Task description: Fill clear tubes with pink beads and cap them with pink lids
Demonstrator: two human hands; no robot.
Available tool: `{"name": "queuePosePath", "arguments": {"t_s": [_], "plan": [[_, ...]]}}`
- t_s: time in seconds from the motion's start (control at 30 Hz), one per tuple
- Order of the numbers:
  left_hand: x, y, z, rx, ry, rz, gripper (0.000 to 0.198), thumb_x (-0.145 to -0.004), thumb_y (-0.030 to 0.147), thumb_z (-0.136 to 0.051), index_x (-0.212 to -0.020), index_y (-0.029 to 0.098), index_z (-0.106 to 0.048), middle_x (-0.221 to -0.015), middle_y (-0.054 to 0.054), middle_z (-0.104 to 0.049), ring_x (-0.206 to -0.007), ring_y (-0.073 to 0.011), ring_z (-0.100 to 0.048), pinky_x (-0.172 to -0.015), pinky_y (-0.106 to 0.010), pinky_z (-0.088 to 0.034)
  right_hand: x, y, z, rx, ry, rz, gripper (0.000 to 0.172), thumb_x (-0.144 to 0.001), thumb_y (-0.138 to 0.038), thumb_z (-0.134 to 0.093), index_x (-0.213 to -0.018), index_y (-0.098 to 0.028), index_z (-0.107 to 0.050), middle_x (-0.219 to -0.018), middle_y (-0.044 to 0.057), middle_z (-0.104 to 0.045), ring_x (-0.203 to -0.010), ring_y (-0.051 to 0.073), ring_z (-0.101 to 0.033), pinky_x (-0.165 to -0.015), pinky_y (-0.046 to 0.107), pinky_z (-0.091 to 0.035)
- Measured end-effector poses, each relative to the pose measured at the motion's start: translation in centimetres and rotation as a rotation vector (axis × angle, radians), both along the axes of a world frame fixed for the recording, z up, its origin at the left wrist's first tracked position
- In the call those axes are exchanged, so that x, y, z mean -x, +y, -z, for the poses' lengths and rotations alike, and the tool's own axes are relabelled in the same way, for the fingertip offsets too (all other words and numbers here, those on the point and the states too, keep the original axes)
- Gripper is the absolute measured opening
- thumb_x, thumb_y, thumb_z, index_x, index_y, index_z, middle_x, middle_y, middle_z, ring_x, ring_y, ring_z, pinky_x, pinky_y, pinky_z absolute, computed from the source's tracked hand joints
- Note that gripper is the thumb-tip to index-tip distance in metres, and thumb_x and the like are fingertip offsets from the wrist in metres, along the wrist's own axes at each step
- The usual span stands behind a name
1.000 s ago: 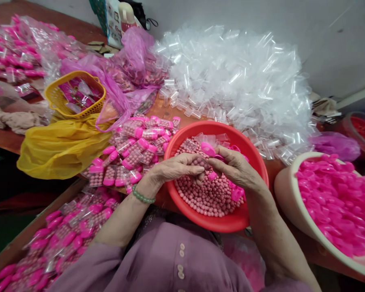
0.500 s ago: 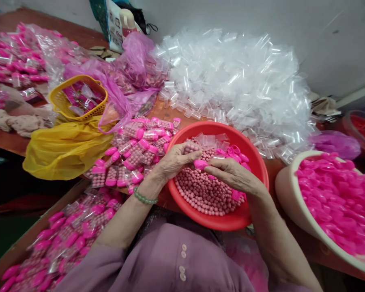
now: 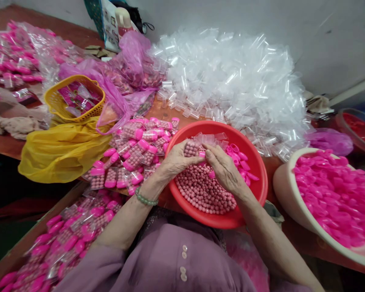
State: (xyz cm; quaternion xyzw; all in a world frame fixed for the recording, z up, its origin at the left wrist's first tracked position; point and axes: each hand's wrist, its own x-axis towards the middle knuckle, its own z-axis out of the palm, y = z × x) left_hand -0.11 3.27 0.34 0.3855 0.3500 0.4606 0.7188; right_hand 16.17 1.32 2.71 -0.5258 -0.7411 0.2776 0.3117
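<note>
Fingers of the left hand point(image 3: 176, 160) are curled round a small bead-filled container point(image 3: 191, 149), the thumb lying along its near side; from where I stand, that grip looks firm enough to brace it. The right hand point(image 3: 223, 168) has bent fingertips at the pink cap point(image 3: 202, 154) on the container's right end, but whether they pinch or only press, I can't tell.

Seating that cap seems to be the step. I'd hold the body steady and push straight along its length, since a crooked cap could pop off and scatter what's inside. The thin plastic probably flexes, so an even press should beat a hard squeeze.

Both hands are over the red basin point(image 3: 257, 202), a sensible spot: anything dropped would likely land among the loose beads point(image 3: 207, 192). Spare caps point(image 3: 239, 158) lie at its right side and clear tubes point(image 3: 208, 139) toward its far edge, handily near. Just left of the basin is a pile of capped containers point(image 3: 136, 152); beyond it, a great heap of clear plastic point(image 3: 231, 77); to the right, a cream tub point(image 3: 282, 182) full of pink pieces point(image 3: 334, 198).
</note>
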Motion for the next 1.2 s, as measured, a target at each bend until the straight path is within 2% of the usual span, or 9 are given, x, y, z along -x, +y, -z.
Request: {"name": "queuePosePath", "arguments": {"t_s": [0.17, 0.37, 0.47, 0.63, 0.77, 0.9, 1.0, 1.1, 1.2], "plan": [[0.0, 0.0, 0.2, -0.031, -0.047, -0.102, 0.044, -0.055, 0.021, -0.087, -0.089, 0.013, -0.060, -0.081, 0.000, -0.065, -0.077, -0.0097, -0.061, -0.077, -0.026, -0.050, 0.3, -0.3, 0.4, 0.057, 0.148, -0.030, 0.048, -0.092, -0.051, -0.052, -0.127, -0.021, -0.061, -0.117, 0.010, -0.066, -0.110, 0.024, -0.061, -0.098, 0.043, -0.048], [0.1, -0.2, 0.1, -0.032, -0.043, -0.104, 0.038, -0.062, 0.024, -0.084, -0.089, 0.012, -0.060, -0.082, 0.000, -0.064, -0.076, -0.0094, -0.061, -0.076, -0.024, -0.048, 1.0, -0.6, 1.1, 0.148, 0.560, 0.099, 0.034, -0.080, -0.042, -0.073, -0.107, -0.022, -0.066, -0.099, 0.005, -0.073, -0.089, 0.019, -0.070, -0.084, 0.036, -0.057], [0.1, -0.2, 0.1, -0.040, -0.053, -0.085, 0.035, -0.068, 0.029, -0.081, -0.091, 0.012, -0.061, -0.086, -0.002, -0.065, -0.079, -0.0103, -0.061, -0.079, -0.026, -0.048, 1.6, -0.8, 1.2, 0.038, 0.435, 0.145, 0.025, -0.083, -0.035, -0.070, -0.104, -0.021, -0.070, -0.099, 0.005, -0.074, -0.089, 0.019, -0.070, -0.085, 0.036, -0.056], [0.0, 0.2, 0.5, -0.054, -0.057, -0.107, 0.034, -0.068, 0.030, -0.081, -0.089, 0.012, -0.062, -0.081, -0.001, -0.064, -0.078, -0.0093, -0.060, -0.079, -0.023, -0.048, 2.1, -0.9, 1.3, -0.243, 0.139, 0.142, 0.026, -0.083, -0.025, -0.068, -0.109, -0.020, -0.070, -0.100, 0.006, -0.074, -0.089, 0.020, -0.069, -0.085, 0.038, -0.056], [0.1, 0.2, 0.5, -0.019, -0.139, -0.016, 0.039, -0.068, 0.037, -0.081, -0.091, 0.013, -0.061, -0.084, -0.001, -0.066, -0.079, -0.0106, -0.062, -0.080, -0.025, -0.050, 1.5, -0.4, 0.9, -0.261, 0.120, 0.113, 0.021, -0.084, -0.025, -0.066, -0.104, -0.021, -0.072, -0.096, 0.007, -0.074, -0.088, 0.020, -0.068, -0.084, 0.038, -0.056], [0.4, -0.2, 0.3, 0.002, -0.152, 0.063, 0.041, -0.071, 0.040, -0.079, -0.096, 0.013, -0.062, -0.082, -0.002, -0.065, -0.076, -0.0109, -0.062, -0.076, -0.025, -0.049, 0.5, 0.5, -0.3, -0.066, 0.384, 0.181, 0.026, -0.085, -0.030, -0.067, -0.109, -0.022, -0.070, -0.105, 0.005, -0.073, -0.094, 0.019, -0.068, -0.090, 0.039, -0.055], [0.7, -0.5, -0.1, -0.040, -0.107, 0.172, 0.035, -0.072, 0.037, -0.079, -0.095, 0.014, -0.065, -0.083, -0.002, -0.064, -0.074, -0.0102, -0.059, -0.074, -0.025, -0.047, 0.5, 0.9, -0.9, -0.008, 0.497, 0.150, 0.028, -0.084, -0.033, -0.068, -0.110, -0.024, -0.070, -0.110, 0.004, -0.073, -0.102, 0.020, -0.068, -0.096, 0.041, -0.053], [0.9, -0.7, -0.3, -0.092, -0.075, 0.277, 0.029, -0.072, 0.033, -0.079, -0.090, 0.014, -0.067, -0.085, -0.003, -0.064, -0.077, -0.0113, -0.058, -0.075, -0.025, -0.046, 1.0, 0.9, -1.1, -0.017, 0.461, 0.062, 0.025, -0.084, -0.033, -0.068, -0.107, -0.025, -0.073, -0.111, 0.004, -0.073, -0.105, 0.021, -0.067, -0.099, 0.041, -0.051], [0.9, -0.7, -0.1, -0.119, -0.079, 0.289, 0.026, -0.075, 0.034, -0.076, -0.088, 0.015, -0.067, -0.084, -0.002, -0.063, -0.077, -0.0111, -0.056, -0.074, -0.025, -0.045, 1.3, 0.7, -1.1, -0.040, 0.412, 0.022, 0.025, -0.087, -0.033, -0.066, -0.109, -0.025, -0.072, -0.111, 0.005, -0.073, -0.106, 0.021, -0.066, -0.099, 0.040, -0.051]]}}
